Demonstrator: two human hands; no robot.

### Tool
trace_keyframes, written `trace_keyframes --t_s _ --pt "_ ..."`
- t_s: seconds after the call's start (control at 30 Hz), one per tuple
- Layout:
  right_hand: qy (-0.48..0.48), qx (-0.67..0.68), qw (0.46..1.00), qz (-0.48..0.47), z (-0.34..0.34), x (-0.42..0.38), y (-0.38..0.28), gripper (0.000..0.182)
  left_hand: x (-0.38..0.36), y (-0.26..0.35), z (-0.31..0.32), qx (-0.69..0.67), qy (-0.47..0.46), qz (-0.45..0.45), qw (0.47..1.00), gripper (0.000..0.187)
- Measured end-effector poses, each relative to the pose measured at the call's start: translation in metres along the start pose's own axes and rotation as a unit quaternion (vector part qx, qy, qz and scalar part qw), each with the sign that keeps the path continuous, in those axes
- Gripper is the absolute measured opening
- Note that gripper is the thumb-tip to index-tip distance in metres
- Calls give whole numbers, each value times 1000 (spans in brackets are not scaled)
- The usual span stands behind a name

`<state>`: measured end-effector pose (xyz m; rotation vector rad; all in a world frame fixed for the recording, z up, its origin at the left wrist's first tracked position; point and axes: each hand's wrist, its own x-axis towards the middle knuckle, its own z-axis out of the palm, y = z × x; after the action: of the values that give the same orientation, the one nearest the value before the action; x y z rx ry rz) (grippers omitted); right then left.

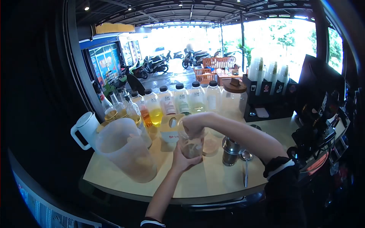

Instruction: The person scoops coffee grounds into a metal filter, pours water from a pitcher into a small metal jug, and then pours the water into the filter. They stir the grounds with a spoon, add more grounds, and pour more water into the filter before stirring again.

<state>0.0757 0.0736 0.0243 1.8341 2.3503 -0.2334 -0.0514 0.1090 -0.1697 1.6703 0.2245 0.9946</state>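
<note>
My left hand (184,161) is wrapped round the lower part of a clear jar (191,146) that stands upright at the middle of the counter. From above, my right hand (193,124) reaches into the jar's mouth. Its fingers are inside and blurred by the clear wall, so I cannot make out whether they grip anything. Just right of the jar lies a pale round disc (210,146), perhaps its lid. A small yellow and white carton (169,133) with a hole in its top stands behind and to the left.
A large translucent pitcher (123,150) and a white jug (86,129) stand left. Labelled bottles (166,99) line the back beside a wood-lidded jar (233,99). At right are a metal canister (229,152), a long-handled spoon (246,169), stacked cups (258,72) and a dark screen (317,81).
</note>
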Motion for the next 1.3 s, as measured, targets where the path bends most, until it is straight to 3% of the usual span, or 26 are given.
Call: trace_keyframes --t_s 0.03,0.07,0.13,0.17,0.37,0.47,0.67,0.8,0.9,0.97,1.1,1.3 --pt "-63 -43 997 -34 3 7 5 26 1 -4 -1 40 0 15 999 98" --pt "-62 -44 997 -32 24 25 20 26 2 0 -3 39 -1 17 999 98" --pt "-99 -158 965 -187 73 59 55 32 -1 17 0 175 -8 44 984 101" --pt "-165 -184 966 -79 46 39 24 39 -2 22 2 156 -8 54 986 103" --pt "-59 -33 997 44 59 5 6 35 -6 19 2 183 -17 27 983 106" --pt "-95 -27 990 96 57 -2 -4 43 -9 28 3 185 -20 -10 982 106" --pt "-88 -9 987 136 37 -24 -31 45 -10 23 1 201 -27 10 979 106" --pt "-67 10 992 107 38 -23 -27 45 -12 22 0 197 -24 18 980 106" --pt "-96 -68 992 41 43 -14 -15 41 -14 23 1 196 -15 28 980 105" --pt "-81 -16 992 92 44 -17 -13 35 -14 26 2 162 -15 40 986 103" --pt "-30 0 996 89 30 -32 -25 20 -15 22 1 179 -11 67 982 101" --pt "-11 10 997 73 19 -42 -34 13 -15 22 0 179 -14 55 982 103"
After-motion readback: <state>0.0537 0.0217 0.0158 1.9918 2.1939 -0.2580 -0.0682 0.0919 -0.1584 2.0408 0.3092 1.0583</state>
